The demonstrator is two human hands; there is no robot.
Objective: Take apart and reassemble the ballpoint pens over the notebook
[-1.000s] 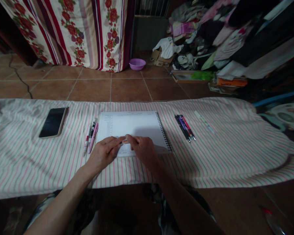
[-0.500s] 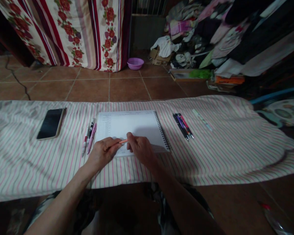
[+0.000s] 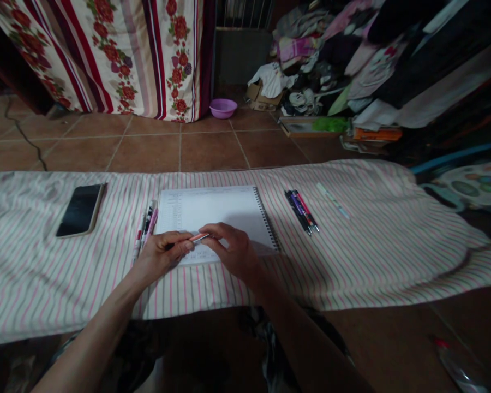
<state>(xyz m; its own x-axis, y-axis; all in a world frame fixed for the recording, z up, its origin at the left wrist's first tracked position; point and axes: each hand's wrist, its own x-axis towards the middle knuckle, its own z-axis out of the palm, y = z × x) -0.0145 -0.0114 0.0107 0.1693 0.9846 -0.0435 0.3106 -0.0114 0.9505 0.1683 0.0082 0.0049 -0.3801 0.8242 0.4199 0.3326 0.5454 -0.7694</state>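
An orange-pink pen (image 3: 197, 237) is held level between my two hands, just above the near part of a spiral notebook (image 3: 216, 204). My left hand (image 3: 160, 254) grips one end, thumb against fingers. The fingertips of my right hand (image 3: 235, 250) pinch the other end, where a pale, shiny strip shows. The notebook lies open at a mostly white page with printed lines down its left side, its black coil on the right. Several pens (image 3: 150, 220) lie left of it, partly behind my left hand.
Several dark, purple and pink pens (image 3: 301, 212) lie right of the notebook, with a pale pen (image 3: 333, 200) beyond. A phone (image 3: 81, 210) rests at the left on the striped cloth (image 3: 372, 245). Past the cloth's far edge, a purple basin (image 3: 223, 108) stands on the tiled floor.
My right hand has turned: its raised thumb has come down and its fingers now reach over the pen's end. More of the pen's shiny strip shows. The view has shifted slightly.
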